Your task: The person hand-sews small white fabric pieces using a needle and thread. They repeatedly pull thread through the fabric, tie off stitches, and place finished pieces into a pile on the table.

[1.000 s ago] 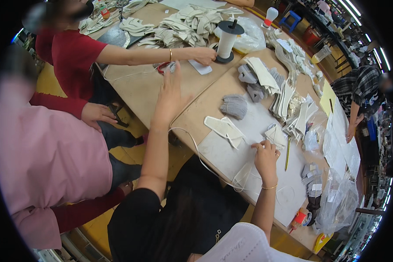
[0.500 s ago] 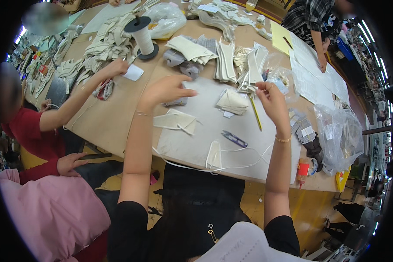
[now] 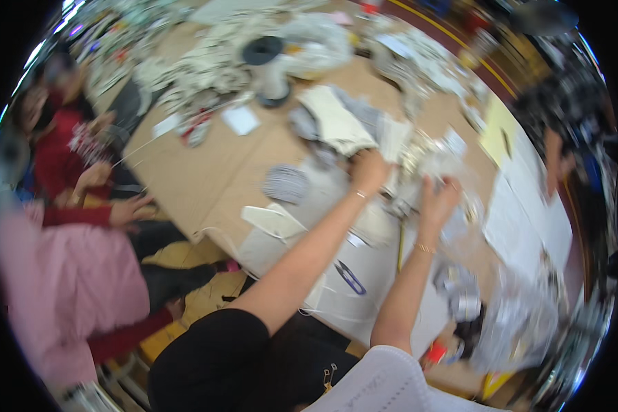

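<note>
1. Up close, both of the person's arms stretch out over the brown tabletop (image 3: 206,178), and the whole view is smeared by motion.
2. Their left hand (image 3: 369,170) lies on a heap of pale and grey fabric pieces (image 3: 336,123) near the middle of the tabletop; the fingers curl down into the heap, but the blur hides whether they are clamped on anything.
3. Their right hand (image 3: 438,199) is just beside it, among crinkled clear plastic bags (image 3: 426,154); I cannot tell whether those fingers are apart or together.
4. Beyond the heap stands a white thread cone with a dark top (image 3: 269,65).
5. A small white rectangular label (image 3: 241,119) lies flat to the left of the heap.
6. A grey striped piece (image 3: 285,184) and a white strapped piece (image 3: 273,221) rest nearer the person.
7. Blue-handled snips (image 3: 350,277) lie between the forearms.
8. A yellow sheet (image 3: 499,130) sits on the far right, white sheets (image 3: 529,220) beside it.
9. At the left sits a second person in a red top (image 3: 65,154).
</note>
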Demonstrator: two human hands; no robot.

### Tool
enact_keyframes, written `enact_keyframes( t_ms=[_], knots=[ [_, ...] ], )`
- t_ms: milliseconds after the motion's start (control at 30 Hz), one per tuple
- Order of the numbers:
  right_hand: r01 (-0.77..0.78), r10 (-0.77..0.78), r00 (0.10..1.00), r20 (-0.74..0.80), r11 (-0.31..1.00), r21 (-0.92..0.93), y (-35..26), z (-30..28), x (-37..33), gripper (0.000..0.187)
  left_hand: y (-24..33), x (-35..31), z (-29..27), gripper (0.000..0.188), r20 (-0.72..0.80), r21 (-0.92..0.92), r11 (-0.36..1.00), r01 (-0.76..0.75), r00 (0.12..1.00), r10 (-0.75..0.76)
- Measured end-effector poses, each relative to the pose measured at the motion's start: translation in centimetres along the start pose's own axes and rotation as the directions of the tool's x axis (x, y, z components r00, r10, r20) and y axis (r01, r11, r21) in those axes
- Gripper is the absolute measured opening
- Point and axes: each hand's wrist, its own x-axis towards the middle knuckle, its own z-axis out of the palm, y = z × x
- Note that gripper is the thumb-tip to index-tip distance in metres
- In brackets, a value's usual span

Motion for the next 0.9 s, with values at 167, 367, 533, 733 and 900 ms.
enact_keyframes(
  t_ms=[167, 367, 533, 733, 900],
  knots=[
    [-0.140, 0.147, 0.965, 0.215, 0.989, -0.047, -1.3, 0.0, 0.6, 0.034, 1.4, -0.6, -0.5, 0.074, -0.056, -0.196, 0.972, 0.128, 0.988, -0.141],
    [-0.340, 0.258, 0.885, 0.388, 0.927, 0.158, 0.1, -1.7, 1.1, 0.027, 2.6, -1.3, 0.5, 0.074, -0.207, -0.127, 0.976, 0.174, 0.958, -0.198],
    [-0.418, 0.291, 0.898, 0.330, 0.798, 0.434, 2.7, -0.8, 0.3, 0.035, 3.3, -1.2, -0.1, 0.059, -0.084, -0.177, 0.939, 0.296, 0.946, -0.314],
    [-0.533, 0.412, 0.830, 0.376, 0.785, 0.316, 4.8, 1.3, -0.2, 0.059, 2.1, 0.2, -0.8, 0.050, 0.154, -0.513, 0.797, 0.318, 0.948, -0.279],
    [-0.515, 0.326, 0.658, 0.679, 0.852, 0.091, 6.1, 1.4, 0.7, 0.080, 0.6, 0.3, -1.1, 0.037, 0.545, -0.787, -0.285, 0.547, 0.833, 0.094]
  ],
)
